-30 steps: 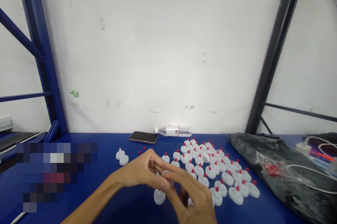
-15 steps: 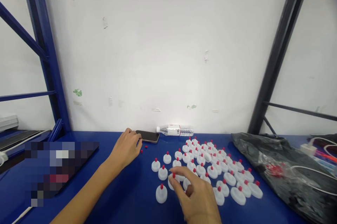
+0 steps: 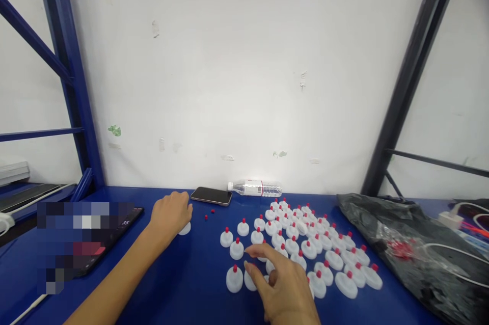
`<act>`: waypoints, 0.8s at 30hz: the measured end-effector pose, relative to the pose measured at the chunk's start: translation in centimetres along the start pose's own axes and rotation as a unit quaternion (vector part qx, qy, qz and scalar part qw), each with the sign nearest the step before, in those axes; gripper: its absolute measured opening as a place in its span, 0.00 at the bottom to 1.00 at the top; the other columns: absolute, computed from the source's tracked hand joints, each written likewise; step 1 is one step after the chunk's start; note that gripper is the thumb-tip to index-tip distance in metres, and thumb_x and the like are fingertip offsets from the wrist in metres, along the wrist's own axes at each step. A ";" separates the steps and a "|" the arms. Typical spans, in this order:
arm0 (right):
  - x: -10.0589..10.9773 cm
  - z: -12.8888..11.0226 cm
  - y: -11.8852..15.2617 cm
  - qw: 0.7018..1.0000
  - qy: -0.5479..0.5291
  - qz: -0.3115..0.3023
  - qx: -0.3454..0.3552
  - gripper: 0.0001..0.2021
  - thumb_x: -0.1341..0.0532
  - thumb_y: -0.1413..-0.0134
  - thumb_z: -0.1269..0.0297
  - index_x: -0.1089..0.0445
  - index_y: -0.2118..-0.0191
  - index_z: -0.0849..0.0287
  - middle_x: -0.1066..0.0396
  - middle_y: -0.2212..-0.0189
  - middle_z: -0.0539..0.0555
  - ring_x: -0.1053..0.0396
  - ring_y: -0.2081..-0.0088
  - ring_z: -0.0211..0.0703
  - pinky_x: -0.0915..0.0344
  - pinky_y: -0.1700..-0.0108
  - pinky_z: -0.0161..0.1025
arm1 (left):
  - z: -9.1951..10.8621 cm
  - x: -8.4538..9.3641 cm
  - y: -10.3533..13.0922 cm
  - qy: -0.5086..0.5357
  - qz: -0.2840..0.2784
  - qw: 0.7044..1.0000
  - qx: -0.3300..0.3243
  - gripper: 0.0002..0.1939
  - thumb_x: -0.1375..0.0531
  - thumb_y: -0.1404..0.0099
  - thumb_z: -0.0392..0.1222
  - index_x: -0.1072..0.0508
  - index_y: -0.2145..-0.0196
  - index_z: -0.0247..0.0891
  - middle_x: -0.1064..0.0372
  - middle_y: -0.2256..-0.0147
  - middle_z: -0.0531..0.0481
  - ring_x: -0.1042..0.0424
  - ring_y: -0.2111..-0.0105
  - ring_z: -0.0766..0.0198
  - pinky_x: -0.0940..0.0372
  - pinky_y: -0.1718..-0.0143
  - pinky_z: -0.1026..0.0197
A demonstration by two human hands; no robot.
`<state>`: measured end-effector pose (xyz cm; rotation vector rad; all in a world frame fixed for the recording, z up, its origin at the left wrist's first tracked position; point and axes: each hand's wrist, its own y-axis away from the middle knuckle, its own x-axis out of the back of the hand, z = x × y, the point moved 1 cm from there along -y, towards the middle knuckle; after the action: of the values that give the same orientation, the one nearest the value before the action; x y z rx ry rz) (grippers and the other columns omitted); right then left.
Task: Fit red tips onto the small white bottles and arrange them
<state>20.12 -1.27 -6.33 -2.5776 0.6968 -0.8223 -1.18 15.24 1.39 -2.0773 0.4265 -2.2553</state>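
My left hand (image 3: 172, 213) is closed at the left of the table, its fingertips mostly hidden behind the back of the hand. The rim of a white round plastic cap (image 3: 185, 229) shows just below those fingers. My right hand (image 3: 284, 276) hovers at the near edge of a group of similar white caps, each with a small red tip. Its thumb and index finger are curved with a gap between them, nothing visible in it. Beneath the thumb lies a white cap (image 3: 250, 280), partly covered. Just left of that stands another red-tipped cap (image 3: 234, 280).
Two small loose red tips (image 3: 206, 217) lie on the blue table (image 3: 198, 269). A phone (image 3: 211, 196) and a lying clear bottle (image 3: 255, 188) rest along the wall. A dark plastic bag (image 3: 401, 243) is at right. A partly blurred tablet-like device (image 3: 110, 241) lies at left.
My left hand has moved left, away from the phone and the loose red tips, and a white cap now shows under it. The right thumb and index finger no longer have a red tip between them.
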 end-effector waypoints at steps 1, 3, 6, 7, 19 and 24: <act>0.1 -0.1 0.0 1.000 0.005 0.002 -0.001 0.10 0.38 0.42 0.55 0.19 0.62 0.47 0.34 0.87 0.43 0.45 0.91 0.37 0.42 0.82 0.36 | -0.2 -0.1 0.0 0.004 -0.007 1.000 0.010 0.17 0.37 0.27 0.48 0.27 0.46 0.37 0.26 0.47 0.44 0.23 0.53 0.53 0.26 0.52 0.45; 0.3 -0.4 0.0 1.000 0.015 0.007 -0.005 0.11 0.39 0.39 0.53 0.20 0.62 0.48 0.44 0.92 0.41 0.44 0.90 0.39 0.42 0.81 0.36 | -0.6 -0.2 0.0 0.011 -0.020 0.999 0.026 0.16 0.36 0.28 0.47 0.26 0.47 0.37 0.26 0.48 0.44 0.23 0.53 0.54 0.25 0.52 0.46; 0.8 -0.9 0.0 0.999 0.032 0.018 0.006 0.13 0.40 0.37 0.52 0.20 0.63 0.48 0.47 0.91 0.41 0.42 0.87 0.41 0.40 0.78 0.37 | -0.9 -0.2 -0.1 0.041 -0.028 0.998 0.036 0.14 0.36 0.28 0.46 0.25 0.49 0.37 0.25 0.50 0.45 0.23 0.53 0.54 0.26 0.52 0.46; 0.9 -1.1 0.0 0.999 0.036 0.022 0.011 0.13 0.40 0.37 0.52 0.20 0.64 0.48 0.47 0.91 0.42 0.41 0.86 0.41 0.39 0.76 0.37 | -0.9 -0.1 -0.2 0.058 -0.025 0.997 0.035 0.13 0.36 0.28 0.46 0.25 0.50 0.37 0.25 0.50 0.45 0.23 0.53 0.54 0.26 0.51 0.46; 1.2 -2.5 -0.1 0.995 -0.080 0.047 -0.043 0.25 0.33 0.45 0.50 0.26 0.41 0.43 0.19 0.52 0.48 0.36 0.86 0.32 0.35 0.78 0.37 | 5.2 1.5 2.5 0.508 -0.156 0.818 -0.222 0.10 0.34 0.29 0.44 0.24 0.57 0.35 0.23 0.68 0.54 0.22 0.69 0.63 0.24 0.63 0.56; 1.4 -2.6 0.0 0.998 -0.052 0.034 -0.029 0.15 0.35 0.41 0.47 0.19 0.55 0.47 0.22 0.75 0.47 0.36 0.84 0.37 0.37 0.76 0.37 | 6.3 0.7 3.5 0.566 -0.234 0.748 -0.257 0.09 0.32 0.31 0.43 0.23 0.61 0.34 0.24 0.72 0.56 0.25 0.76 0.68 0.26 0.71 0.62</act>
<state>19.55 -2.47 -3.72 -2.6113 0.7834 -0.6517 4.47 10.68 1.63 -0.5546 0.6353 -3.8820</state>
